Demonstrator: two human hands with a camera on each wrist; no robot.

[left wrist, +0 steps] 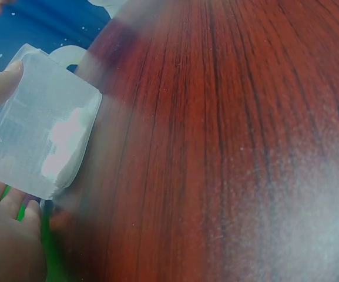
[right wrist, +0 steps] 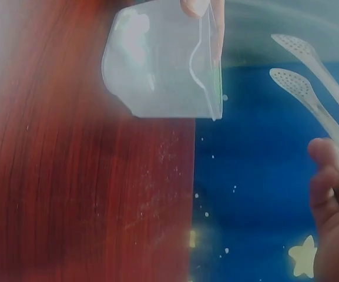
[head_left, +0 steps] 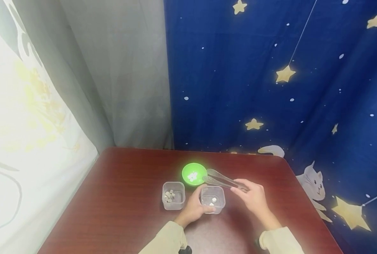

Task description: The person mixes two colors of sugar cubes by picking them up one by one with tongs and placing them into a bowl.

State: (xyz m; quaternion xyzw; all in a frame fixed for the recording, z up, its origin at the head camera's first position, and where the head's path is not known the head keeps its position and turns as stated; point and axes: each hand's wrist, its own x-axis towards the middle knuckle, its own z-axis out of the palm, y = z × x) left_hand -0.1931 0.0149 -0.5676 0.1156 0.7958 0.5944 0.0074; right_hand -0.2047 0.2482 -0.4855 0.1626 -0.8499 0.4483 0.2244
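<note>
My left hand [head_left: 192,208] grips a clear plastic container [head_left: 218,210], thumb along the near side and fingers round the left wall. At least two small white pieces [head_left: 214,200] lie inside it. In the left wrist view the container [left wrist: 40,117] appears tilted, its contents hidden by the cloudy wall. My right hand [head_left: 254,198] holds pale tongs [head_left: 213,173] between thumb and fingers. Their perforated tips stand apart with nothing between them in the right wrist view. Those tips lie by the right rim of a green bowl [head_left: 195,165], which holds several white pieces [head_left: 192,176].
A second clear container [head_left: 174,185] stands to the left of my left hand, with several greyish cubes [head_left: 168,196] in it. The reddish-brown table [head_left: 128,211] ends at a back edge before a grey curtain [head_left: 137,88] and a blue starry curtain [head_left: 223,88].
</note>
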